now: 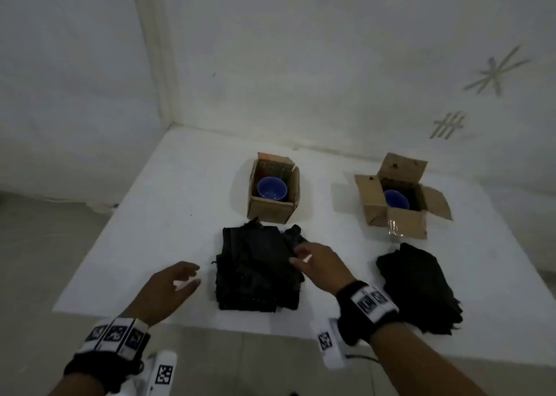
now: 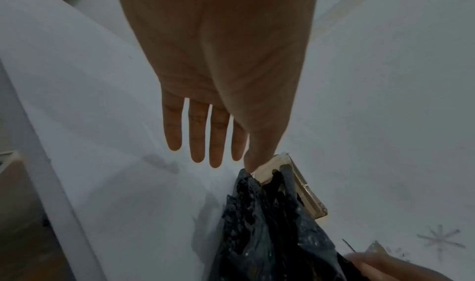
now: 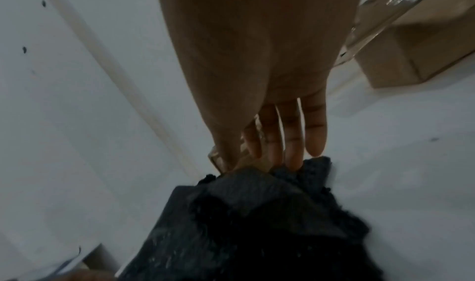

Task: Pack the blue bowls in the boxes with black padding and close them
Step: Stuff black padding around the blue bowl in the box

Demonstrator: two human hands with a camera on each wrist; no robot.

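Blue bowl L [image 1: 271, 191]: upright, mouth up, inside box L [image 1: 272, 212]; no padding seen over it.
Blue bowl R [image 1: 396, 199]: also mouth up, low in box R [image 1: 377, 203], partly hidden by the front wall. Dark around it could be padding or shadow, can't tell.
Box L: far side of table, flaps not splayed out, top unsealed.
Box R: right of box L, well apart. Four flaps spread outward, clear tape strip [image 1: 393, 228] hanging off the front flap. Open top lets padding go in from above.
Padding pile L [image 1: 255, 272]: black sheets stacked just in front of box L. Each pile is staged by its own box, so short reach.
Padding pile R [image 1: 419, 287]: in front of box R, no hand on it.
R hand [image 1: 319, 263]: over the right edge of pile L, fingers [image 3: 293, 143] straight, tips on the top sheets' edge. No closed pinch visible; prob. feeling for one sheet to peel off.
L hand [image 1: 168, 287]: hovers above table [image 1: 135, 230] just left of pile L, fingers loose + spread, holds nothing. Prob. ready to steady the stack or take a sheet.
Step (my read): padding for box L. Bowls are in; top padding + closing both boxes not yet done.
Risk: sheets look ragged, so several may lift at once.
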